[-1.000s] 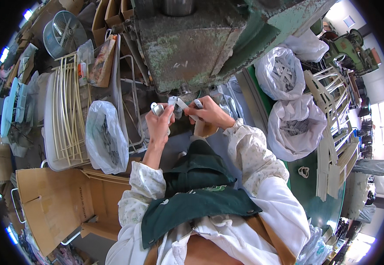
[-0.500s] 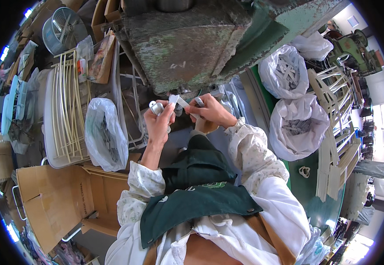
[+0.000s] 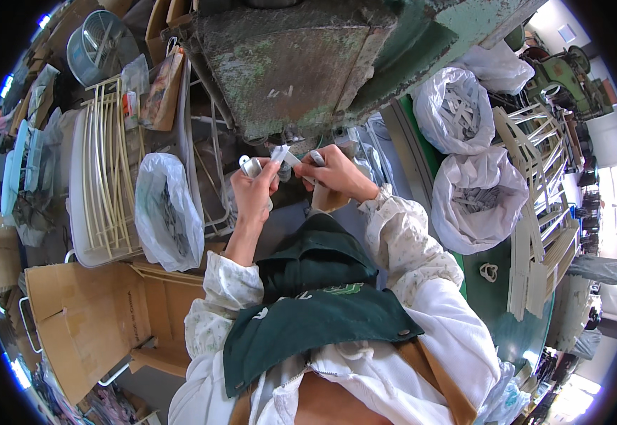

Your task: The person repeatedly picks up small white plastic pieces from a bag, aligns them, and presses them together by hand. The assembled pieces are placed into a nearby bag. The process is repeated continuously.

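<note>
Both my hands are raised close together in front of the machine (image 3: 294, 78). My left hand (image 3: 251, 202) is closed on a silvery metal piece (image 3: 253, 167) with a rounded end. Between its thumb and fingertips sits a small white flat piece (image 3: 280, 151). My right hand (image 3: 340, 172) pinches a white flat strip (image 3: 291, 159), whose tip meets or nearly meets the left hand's piece. A grey rounded end (image 3: 317, 157) also shows at the right fingers; whether it belongs to the strip is unclear. The fingers hide much of these parts.
At left, a white bag (image 3: 170, 212) of metal pieces stands beside cream wire racks (image 3: 103, 177) and above an open cardboard box (image 3: 81, 319). On the right, two white bags (image 3: 457, 110) (image 3: 478, 202) hold flat strips on a green table (image 3: 496, 297), near stacked white frames (image 3: 535, 262).
The view has shifted slightly, and the machine appears a little higher. The white piece in my left hand has tilted a little. Both hands keep their grips.
</note>
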Tool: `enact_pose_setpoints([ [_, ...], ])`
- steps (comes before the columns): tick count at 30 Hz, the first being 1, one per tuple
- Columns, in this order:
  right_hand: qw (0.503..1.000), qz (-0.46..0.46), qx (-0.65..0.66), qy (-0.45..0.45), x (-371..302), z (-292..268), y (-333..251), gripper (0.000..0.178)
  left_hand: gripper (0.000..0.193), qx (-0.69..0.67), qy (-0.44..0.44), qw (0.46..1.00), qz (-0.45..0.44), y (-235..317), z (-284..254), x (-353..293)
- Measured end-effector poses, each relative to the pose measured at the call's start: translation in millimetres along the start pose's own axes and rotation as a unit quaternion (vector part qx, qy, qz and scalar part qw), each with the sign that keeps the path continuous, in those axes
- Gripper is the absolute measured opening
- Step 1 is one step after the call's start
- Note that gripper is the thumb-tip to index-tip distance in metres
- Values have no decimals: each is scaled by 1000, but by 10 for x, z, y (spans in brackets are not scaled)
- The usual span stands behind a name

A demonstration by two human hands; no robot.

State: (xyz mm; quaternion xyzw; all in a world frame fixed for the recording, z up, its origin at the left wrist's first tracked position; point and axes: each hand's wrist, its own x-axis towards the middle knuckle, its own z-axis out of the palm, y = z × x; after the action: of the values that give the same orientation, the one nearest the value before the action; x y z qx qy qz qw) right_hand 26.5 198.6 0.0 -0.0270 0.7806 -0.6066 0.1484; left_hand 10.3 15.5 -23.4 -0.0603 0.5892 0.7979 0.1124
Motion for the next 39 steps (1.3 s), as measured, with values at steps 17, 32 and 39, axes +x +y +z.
enact_pose_setpoints([
  [17,993,55,101,-18,-140,-10,1,18,13,-24,12,999,-32,-28,-158,-179],
  [32,813,-36,-385,436,-599,-2519,1311,40,35,-233,-111,911,-322,-569,-515,-684],
  [39,976,-29,207,61,-167,190,-195,24,32,-244,-63,938,-236,-278,-482,-556],
])
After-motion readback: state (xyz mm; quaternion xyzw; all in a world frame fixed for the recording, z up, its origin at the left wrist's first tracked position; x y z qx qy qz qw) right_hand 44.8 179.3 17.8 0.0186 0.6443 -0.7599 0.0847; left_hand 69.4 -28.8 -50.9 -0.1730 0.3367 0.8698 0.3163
